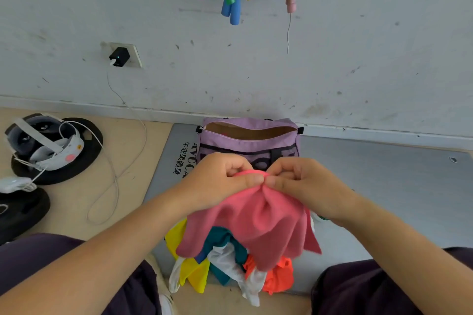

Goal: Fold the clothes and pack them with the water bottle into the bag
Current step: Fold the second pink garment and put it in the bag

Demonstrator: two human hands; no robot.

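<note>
— Two hands are closed on one garment: the pink cloth (256,215) is pinched at its top edge, the left hand (217,181) and the right hand (304,184) thumb tip to thumb tip, fingers curled over the bunched hem. It hangs above the heap of clothes (230,266) on the grey mat (384,186).

— How should the fold be handled?

— The pinch points are probably best slid apart along the hem until the cloth hangs flat; then it can be laid on a bare part of the mat and halved.

— And the bag?

— The purple bag (249,144) is stood just behind the hands, unzipped, its mouth open. No bottle can be clearly made out.

— Any writing?

— "AVOCA" is read on the mat, the rest hidden by the left hand, with the Chinese characters 牛油果健身 beside it. Dark lettering on the bag is too covered to be read.
</note>
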